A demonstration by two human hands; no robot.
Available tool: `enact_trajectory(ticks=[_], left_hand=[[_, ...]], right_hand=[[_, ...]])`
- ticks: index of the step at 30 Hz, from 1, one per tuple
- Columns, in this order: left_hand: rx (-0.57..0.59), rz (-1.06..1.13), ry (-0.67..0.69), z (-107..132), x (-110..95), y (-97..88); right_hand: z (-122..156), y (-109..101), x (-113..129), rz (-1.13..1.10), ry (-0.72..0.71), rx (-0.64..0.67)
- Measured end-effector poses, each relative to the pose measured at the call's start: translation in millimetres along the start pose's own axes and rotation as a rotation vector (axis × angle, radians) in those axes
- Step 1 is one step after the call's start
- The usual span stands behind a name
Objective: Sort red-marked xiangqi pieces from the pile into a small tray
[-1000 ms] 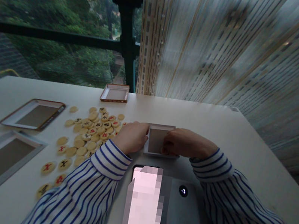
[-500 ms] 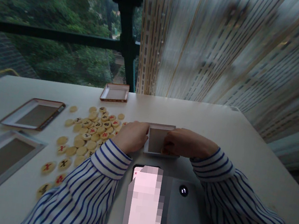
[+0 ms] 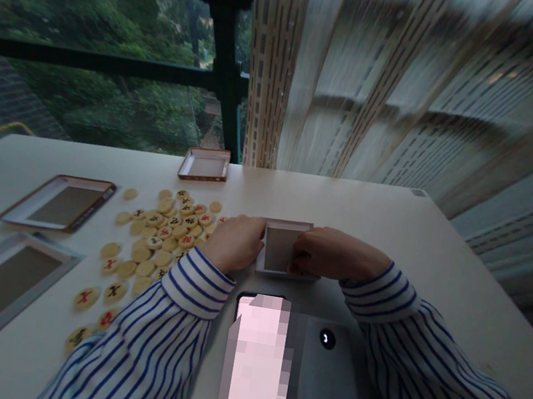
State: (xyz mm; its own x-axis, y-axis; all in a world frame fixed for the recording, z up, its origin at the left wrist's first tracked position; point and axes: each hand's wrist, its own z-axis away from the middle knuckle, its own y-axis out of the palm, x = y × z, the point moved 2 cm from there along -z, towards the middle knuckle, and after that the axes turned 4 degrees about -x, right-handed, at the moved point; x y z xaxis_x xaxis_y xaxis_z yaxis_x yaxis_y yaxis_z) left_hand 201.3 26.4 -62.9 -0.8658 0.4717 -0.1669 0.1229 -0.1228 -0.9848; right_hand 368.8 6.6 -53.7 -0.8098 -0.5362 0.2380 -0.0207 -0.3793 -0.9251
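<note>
A shallow white box (image 3: 280, 245) with a grey-brown floor lies in front of me between my two hands. My left hand (image 3: 238, 241) is closed at its left wall, with thumb and fingers on the rim. Curled over the right part of the box is my right hand (image 3: 323, 252), its fingers closed and low near the floor; what they hold, if anything, is hidden. To the left of my left hand spreads a heap of round wooden Chinese chess pieces (image 3: 165, 232), some with red or black characters and others blank side up.
At the left lie a brown-rimmed box lid (image 3: 87, 208) and a white tray (image 3: 49, 244). A smaller brown-edged box (image 3: 223, 176) stands at the far table edge. Near me are a phone (image 3: 246, 300), partly blurred out, and a grey device with a round black display (image 3: 327, 339).
Both hands stay almost where they were at the box. The fingers of my right hand have shifted slightly, and the small pale thing under them shows less now.
</note>
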Motion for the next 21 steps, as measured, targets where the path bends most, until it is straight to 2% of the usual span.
enact_trajectory(ticks=[6, 11, 21], left_hand=[[-0.014, 0.001, 0.007, 0.0, 0.6, 0.9], [-0.014, -0.009, 0.015, 0.4, -0.2, 0.1], [0.006, -0.013, 0.003, 0.5, -1.7, -1.5]], right_hand=[[2.9, -1.9, -6.9, -0.021, 0.018, 0.046], [4.1, -2.3, -11.8, 0.002, 0.051, 0.029], [6.2, -1.5, -9.7, -0.024, 0.105, 0.063]])
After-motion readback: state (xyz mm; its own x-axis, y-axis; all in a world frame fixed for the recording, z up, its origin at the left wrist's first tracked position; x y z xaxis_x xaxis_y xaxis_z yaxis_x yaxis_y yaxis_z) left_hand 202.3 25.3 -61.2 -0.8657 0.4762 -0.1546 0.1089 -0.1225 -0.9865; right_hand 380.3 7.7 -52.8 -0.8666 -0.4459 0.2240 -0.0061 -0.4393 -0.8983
